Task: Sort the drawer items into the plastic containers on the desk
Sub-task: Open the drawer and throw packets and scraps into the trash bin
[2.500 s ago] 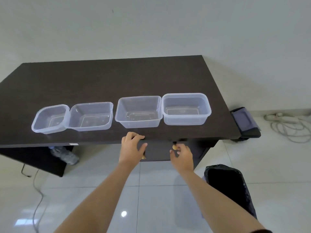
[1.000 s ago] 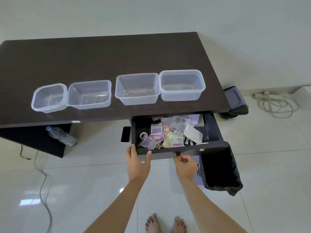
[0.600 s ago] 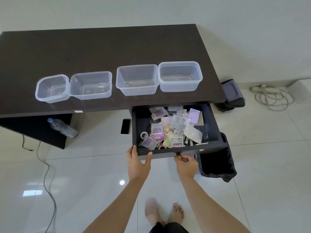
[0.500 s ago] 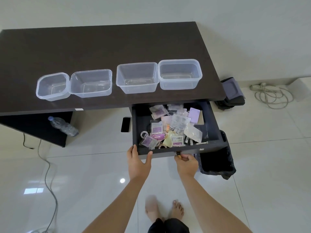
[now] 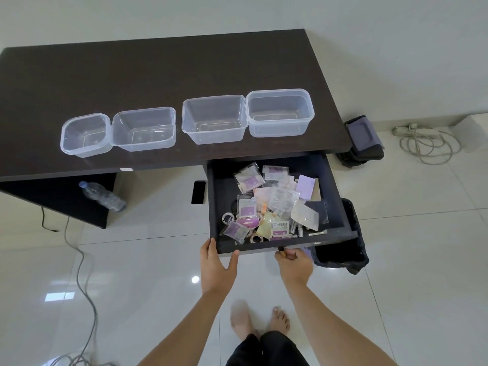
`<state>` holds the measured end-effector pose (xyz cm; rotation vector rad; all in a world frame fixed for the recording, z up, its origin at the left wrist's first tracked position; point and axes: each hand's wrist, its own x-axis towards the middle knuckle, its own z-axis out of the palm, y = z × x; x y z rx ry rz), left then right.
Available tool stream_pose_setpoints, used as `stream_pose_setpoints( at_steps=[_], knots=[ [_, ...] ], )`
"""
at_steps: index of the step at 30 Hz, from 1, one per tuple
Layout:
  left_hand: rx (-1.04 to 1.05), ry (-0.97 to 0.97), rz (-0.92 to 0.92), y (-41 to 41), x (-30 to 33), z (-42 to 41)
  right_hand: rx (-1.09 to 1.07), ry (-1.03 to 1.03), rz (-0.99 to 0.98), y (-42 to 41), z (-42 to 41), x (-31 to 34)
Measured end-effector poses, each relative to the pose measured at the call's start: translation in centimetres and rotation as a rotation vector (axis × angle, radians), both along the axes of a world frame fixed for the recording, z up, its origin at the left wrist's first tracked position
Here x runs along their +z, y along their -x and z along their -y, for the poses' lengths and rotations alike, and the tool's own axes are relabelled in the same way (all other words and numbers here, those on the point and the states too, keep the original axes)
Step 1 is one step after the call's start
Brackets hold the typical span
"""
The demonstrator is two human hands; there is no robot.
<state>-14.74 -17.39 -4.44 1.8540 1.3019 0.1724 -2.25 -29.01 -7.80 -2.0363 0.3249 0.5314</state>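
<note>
So, four clear plastic containers (image 5: 215,118) in a row along the near part of the dark desk (image 5: 158,70), all w/ nothing in them: small squarish one far left, three bigger rectangular ones to its right. The left pair touch at the rims, the right pair too, w/ a gap between the pairs. One drawer (image 5: 280,245), pulled out from under the desk's right end. Two bare hands on its front panel. Left hand (image 5: 216,265) grips the front's left corner, thumb on the top edge, fingers round the side. Right hand (image 5: 294,262) is curled round the small handle (image 5: 281,256) at the front's middle, pinching it.

Room: white glossy floor tiles, pale wall behind the desk. One water bottle (image 5: 103,195) lying under the desk, one black phone (image 5: 198,192) on the floor just left of the drawer, a grey cable (image 5: 79,262) trailing across the tiles at left. One black bin (image 5: 343,256) w/ a bag liner just right of the drawer, a dark bag (image 5: 364,141) by the desk's right end, a coiled white power strip (image 5: 422,142) near the wall. Two bare feet show at the bottom.

Drawer items (image 5: 272,207): a loose heap of small clear packets, many w/ purple cards or labels, some white labelled pouches, one lilac pad, a few ring-shaped parts, a yellowish packet. Too jumbled to count.
</note>
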Motion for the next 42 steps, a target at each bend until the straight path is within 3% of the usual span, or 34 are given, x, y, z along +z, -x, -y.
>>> stream_pose_setpoints(
  at_steps=[5, 12, 15, 20, 24, 30, 36, 42],
  knots=[
    [-0.011, 0.002, -0.018, -0.2, 0.2, -0.1, 0.111, -0.035, 0.063, 0.7, 1.6, 1.0],
    [-0.179, -0.201, 0.002, -2.9, 1.0, -1.1, 0.186, -0.035, 0.499, 0.7, 1.7, 3.6],
    [-0.248, -0.170, 0.035, -5.0, 1.3, -2.7, 0.304, -0.045, 0.659, -2.1, 0.0, 4.7],
    [-0.379, -0.132, 0.003, -10.2, 1.2, -6.5, 0.596, 0.183, 0.493, -7.9, -2.9, 4.9],
    [-0.524, -0.084, -0.068, -15.1, 0.3, -9.3, 0.789, 0.437, 0.216, -11.6, -4.7, 4.2],
    [-0.600, -0.012, -0.288, -22.3, -1.2, -11.9, 0.866, 0.446, -0.065, -13.6, -6.0, 0.8],
    [-0.602, 0.099, -0.443, -25.5, -6.2, -12.3, 0.832, 0.462, -0.038, -13.3, -6.4, -1.2],
    [-0.390, -0.062, -0.388, -24.8, -5.9, -11.3, 0.771, 0.449, 0.135, -12.9, -5.9, -2.3]
  ],
)
